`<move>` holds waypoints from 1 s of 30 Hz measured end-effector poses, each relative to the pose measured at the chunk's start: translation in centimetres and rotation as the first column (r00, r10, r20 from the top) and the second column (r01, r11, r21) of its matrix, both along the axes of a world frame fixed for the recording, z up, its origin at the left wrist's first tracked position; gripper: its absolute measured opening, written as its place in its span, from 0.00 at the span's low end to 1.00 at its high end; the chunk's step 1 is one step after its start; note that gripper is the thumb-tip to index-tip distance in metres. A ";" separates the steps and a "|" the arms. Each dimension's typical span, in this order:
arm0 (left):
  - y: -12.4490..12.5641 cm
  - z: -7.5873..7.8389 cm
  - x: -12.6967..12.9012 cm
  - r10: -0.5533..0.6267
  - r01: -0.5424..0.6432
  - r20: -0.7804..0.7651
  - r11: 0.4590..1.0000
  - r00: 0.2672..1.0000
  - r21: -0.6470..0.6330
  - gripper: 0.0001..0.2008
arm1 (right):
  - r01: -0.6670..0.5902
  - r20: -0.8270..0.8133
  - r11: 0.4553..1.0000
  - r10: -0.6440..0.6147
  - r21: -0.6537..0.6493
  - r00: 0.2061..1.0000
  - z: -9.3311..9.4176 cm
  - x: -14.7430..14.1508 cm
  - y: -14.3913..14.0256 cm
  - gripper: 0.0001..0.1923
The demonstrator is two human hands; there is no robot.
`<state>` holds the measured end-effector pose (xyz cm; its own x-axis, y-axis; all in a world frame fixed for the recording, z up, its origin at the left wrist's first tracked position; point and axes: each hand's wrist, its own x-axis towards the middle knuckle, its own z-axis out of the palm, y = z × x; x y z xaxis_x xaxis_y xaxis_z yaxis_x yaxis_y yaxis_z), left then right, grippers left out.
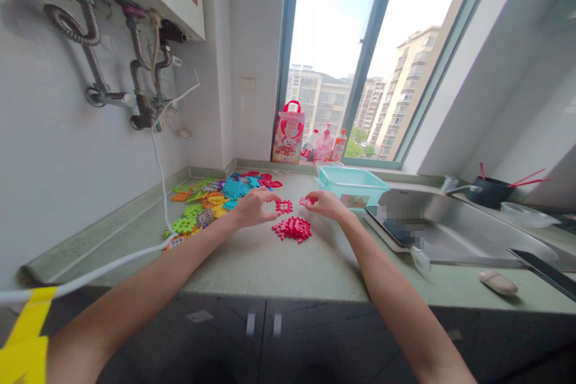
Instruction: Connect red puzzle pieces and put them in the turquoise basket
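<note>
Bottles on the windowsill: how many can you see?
3, side by side right of the pink bag: a white bottle, a pink bottle and an orange-capped bottle. The bag may hide more.

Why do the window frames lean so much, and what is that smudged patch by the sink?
Head view: the wide lens bends the window frame; daylight washes out the sky; a patch on the white slab near the sink is deliberately blurred; the hands and red pieces stay sharp.
</note>
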<state>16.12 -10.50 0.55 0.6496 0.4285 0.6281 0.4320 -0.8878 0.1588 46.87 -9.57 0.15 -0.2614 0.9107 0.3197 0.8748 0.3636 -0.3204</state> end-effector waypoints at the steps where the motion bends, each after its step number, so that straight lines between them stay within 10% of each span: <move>1: -0.4 0.0 0.3 -0.048 0.048 0.004 0.999 0.999 0.002 0.14 | -0.017 -0.052 1.000 0.018 0.021 0.998 0.4 0.2 -0.6 0.11; 6: -1.5 -0.7 1.7 -0.151 0.150 -0.080 0.988 0.985 -0.019 0.14 | -0.303 -0.402 0.953 0.286 0.021 0.870 1.0 0.1 -4.2 0.16; 13: 0.0 -1.0 0.8 -0.082 0.079 -0.059 0.995 0.995 -0.063 0.18 | -0.441 -0.270 0.897 0.429 0.017 0.862 -0.4 -2.1 -5.9 0.10; 23: 2.3 0.0 -3.4 0.189 -0.190 -0.075 0.982 0.979 0.001 0.24 | -0.372 -0.121 0.928 0.370 0.010 0.921 -2.6 -4.2 -6.5 0.26; 30: 2.7 0.1 -4.0 0.224 -0.222 -0.100 0.974 0.969 0.030 0.24 | -0.323 -0.129 0.943 0.331 0.078 0.935 -3.7 -5.1 -6.1 0.17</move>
